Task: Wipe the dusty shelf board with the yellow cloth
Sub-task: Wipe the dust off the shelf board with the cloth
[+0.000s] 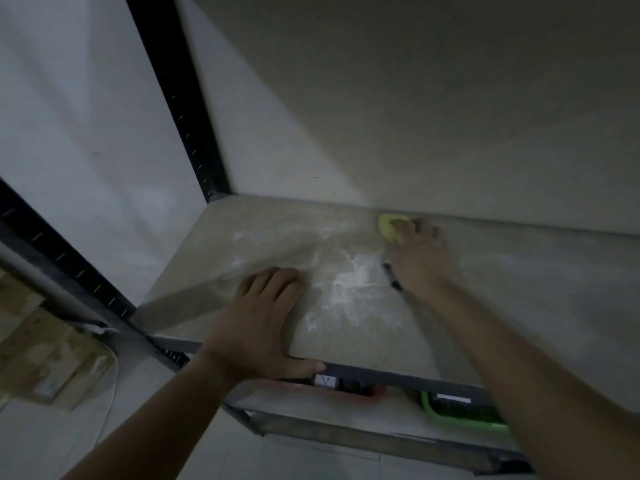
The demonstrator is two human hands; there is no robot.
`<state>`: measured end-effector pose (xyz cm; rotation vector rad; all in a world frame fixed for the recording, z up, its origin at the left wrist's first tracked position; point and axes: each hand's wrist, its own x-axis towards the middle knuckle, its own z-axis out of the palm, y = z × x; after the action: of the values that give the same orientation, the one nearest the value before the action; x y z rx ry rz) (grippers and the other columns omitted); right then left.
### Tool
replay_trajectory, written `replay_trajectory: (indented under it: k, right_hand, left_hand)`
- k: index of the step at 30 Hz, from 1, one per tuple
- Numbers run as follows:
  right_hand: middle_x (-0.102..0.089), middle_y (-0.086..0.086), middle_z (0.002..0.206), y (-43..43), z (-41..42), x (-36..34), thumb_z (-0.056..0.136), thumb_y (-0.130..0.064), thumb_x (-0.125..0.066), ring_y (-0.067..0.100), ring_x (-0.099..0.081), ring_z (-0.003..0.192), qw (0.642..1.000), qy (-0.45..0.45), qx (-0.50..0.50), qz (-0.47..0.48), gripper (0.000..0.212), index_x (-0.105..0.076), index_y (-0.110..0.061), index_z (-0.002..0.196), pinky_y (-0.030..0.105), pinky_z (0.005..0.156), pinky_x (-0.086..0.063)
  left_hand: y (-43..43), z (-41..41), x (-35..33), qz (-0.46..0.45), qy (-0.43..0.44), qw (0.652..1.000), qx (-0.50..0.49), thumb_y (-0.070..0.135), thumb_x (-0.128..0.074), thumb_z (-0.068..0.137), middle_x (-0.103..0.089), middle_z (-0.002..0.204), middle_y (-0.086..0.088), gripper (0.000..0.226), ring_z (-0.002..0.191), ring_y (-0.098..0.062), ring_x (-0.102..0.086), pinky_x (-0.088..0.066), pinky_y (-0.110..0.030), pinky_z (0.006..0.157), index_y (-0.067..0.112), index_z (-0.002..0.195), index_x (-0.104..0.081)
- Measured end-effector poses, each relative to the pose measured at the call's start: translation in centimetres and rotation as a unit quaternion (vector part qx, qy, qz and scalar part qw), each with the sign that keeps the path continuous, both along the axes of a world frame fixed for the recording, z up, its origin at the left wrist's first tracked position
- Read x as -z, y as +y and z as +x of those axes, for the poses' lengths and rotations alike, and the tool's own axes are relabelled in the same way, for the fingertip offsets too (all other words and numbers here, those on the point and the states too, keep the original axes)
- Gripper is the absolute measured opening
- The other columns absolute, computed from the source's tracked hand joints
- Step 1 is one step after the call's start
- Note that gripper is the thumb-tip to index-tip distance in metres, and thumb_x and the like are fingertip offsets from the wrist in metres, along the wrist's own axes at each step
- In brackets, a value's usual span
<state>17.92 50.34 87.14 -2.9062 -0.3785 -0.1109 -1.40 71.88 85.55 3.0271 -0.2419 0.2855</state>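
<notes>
At back edge of shelf board, against wall: yellow cloth, bunched under curled fingers of right hand. Left hand flat, fingers spread, pressing board near front rim, thumb over edge. White dust patch between hands: 7 o'clock from cloth, 2 o'clock from left hand. Patch long axis roughly 1-to-7 o'clock. Right hand nearer; next stroke likely pulls cloth toward 7 o'clock, through patch.

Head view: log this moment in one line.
right hand holds yellow cloth at back edge | left hand flat on shelf board | white dust mid-board unwiped
</notes>
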Motion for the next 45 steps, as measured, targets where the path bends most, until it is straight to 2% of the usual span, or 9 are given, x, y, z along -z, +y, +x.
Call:
replay_trajectory:
  k: [5, 9, 15, 19, 23, 29, 37, 42, 45]
  right_hand:
    - [-0.050, 0.013, 0.136, 2.0, -1.8, -0.8, 0.090, -0.010, -0.053, 0.032, -0.047, 0.122, 0.965, 0.032, -0.224, 0.130, 0.047, -0.054, -0.017, 0.136, 0.035, 0.105, -0.035]
    - [-0.053, 0.016, 0.130, -3.8, 4.2, -1.4, 0.084, -0.023, -0.056, 0.040, -0.055, 0.109, 0.991, -0.070, -0.086, 0.076, 0.047, -0.059, -0.024, 0.131, 0.038, 0.096, -0.044]
    - [-0.053, 0.017, 0.124, -1.2, 6.3, 1.1, 0.088, -0.021, -0.053, 0.038, -0.049, 0.104, 0.998, -0.045, -0.001, 0.040, 0.040, -0.060, -0.021, 0.127, 0.039, 0.090, -0.041]
    - [-0.058, 0.013, 0.121, 4.1, 3.2, 1.4, 0.083, -0.014, -0.057, 0.035, -0.055, 0.106, 0.982, -0.069, -0.167, 0.060, 0.045, -0.063, -0.023, 0.126, 0.036, 0.095, -0.041]
    - [-0.061, 0.014, 0.124, 4.4, 1.8, -1.2, 0.081, 0.001, -0.057, 0.028, -0.056, 0.115, 0.929, 0.046, -0.349, 0.114, 0.046, -0.067, -0.015, 0.123, 0.028, 0.105, -0.039]
    - [-0.063, 0.011, 0.125, 2.0, 5.1, -2.6, 0.087, -0.019, -0.054, 0.032, -0.061, 0.109, 0.991, -0.013, -0.108, 0.077, 0.036, -0.069, -0.026, 0.119, 0.034, 0.095, -0.049]
    - [-0.061, 0.011, 0.116, 5.3, -1.0, -1.8, 0.078, 0.002, -0.059, 0.025, -0.059, 0.109, 0.934, 0.031, -0.286, 0.210, 0.046, -0.069, -0.015, 0.119, 0.018, 0.097, -0.040]
    - [-0.052, 0.011, 0.124, -4.6, -1.3, -3.0, 0.081, -0.012, -0.063, 0.031, -0.059, 0.098, 0.984, -0.051, -0.030, 0.167, 0.041, -0.060, -0.023, 0.121, 0.027, 0.087, -0.042]
    - [-0.052, 0.022, 0.125, -11.9, -2.5, -2.6, 0.084, -0.010, -0.064, 0.037, -0.057, 0.101, 0.990, -0.023, 0.054, 0.127, 0.030, -0.064, -0.007, 0.114, 0.044, 0.088, -0.049]
  left_hand:
    - [0.0, 0.0, 0.0, -0.003, 0.000, 1.000, -0.001, 0.097, -0.053, 0.065, -0.055, 0.142, -0.010, 0.113, 0.131, -0.032, -0.052, -0.040, -0.047, 0.112, 0.010, 0.137, -0.059]
    - [0.0, 0.0, 0.0, 0.007, -0.009, 1.000, -0.002, 0.097, -0.054, 0.064, -0.055, 0.139, -0.007, 0.112, 0.129, -0.027, -0.047, -0.040, -0.043, 0.110, 0.011, 0.135, -0.058]
    - [0.1, 0.1, 0.0, -0.001, -0.008, 1.000, 0.003, 0.096, -0.056, 0.064, -0.056, 0.138, -0.007, 0.110, 0.128, -0.029, -0.051, -0.042, -0.043, 0.108, 0.012, 0.134, -0.061]
    - [0.1, 0.1, 0.3, -0.009, -0.017, 1.000, 0.004, 0.095, -0.057, 0.064, -0.057, 0.138, -0.008, 0.109, 0.127, -0.029, -0.052, -0.041, -0.044, 0.108, 0.011, 0.134, -0.062]
    - [0.1, 0.1, 0.1, -0.019, -0.018, 1.000, 0.010, 0.095, -0.056, 0.063, -0.057, 0.138, -0.008, 0.109, 0.127, -0.028, -0.050, -0.040, -0.042, 0.108, 0.011, 0.133, -0.061]
    - [0.2, 0.2, 0.2, -0.019, -0.018, 1.000, 0.009, 0.096, -0.057, 0.063, -0.055, 0.139, -0.004, 0.109, 0.129, -0.024, -0.046, -0.036, -0.037, 0.108, 0.015, 0.135, -0.058]
    - [0.3, 0.1, 0.4, -0.055, -0.020, 0.998, 0.010, 0.099, -0.055, 0.064, -0.052, 0.139, -0.001, 0.108, 0.129, -0.023, -0.048, -0.037, -0.038, 0.110, 0.019, 0.136, -0.055]
    - [0.2, -0.1, 0.2, -0.049, -0.002, 0.999, 0.008, 0.095, -0.059, 0.064, -0.051, 0.141, -0.002, 0.108, 0.132, -0.026, -0.047, -0.041, -0.044, 0.112, 0.018, 0.140, -0.056]
    - [0.2, 0.0, 0.1, -0.045, -0.008, 0.999, 0.011, 0.090, -0.065, 0.064, -0.053, 0.139, -0.005, 0.107, 0.131, -0.029, -0.049, -0.042, -0.046, 0.109, 0.014, 0.138, -0.058]
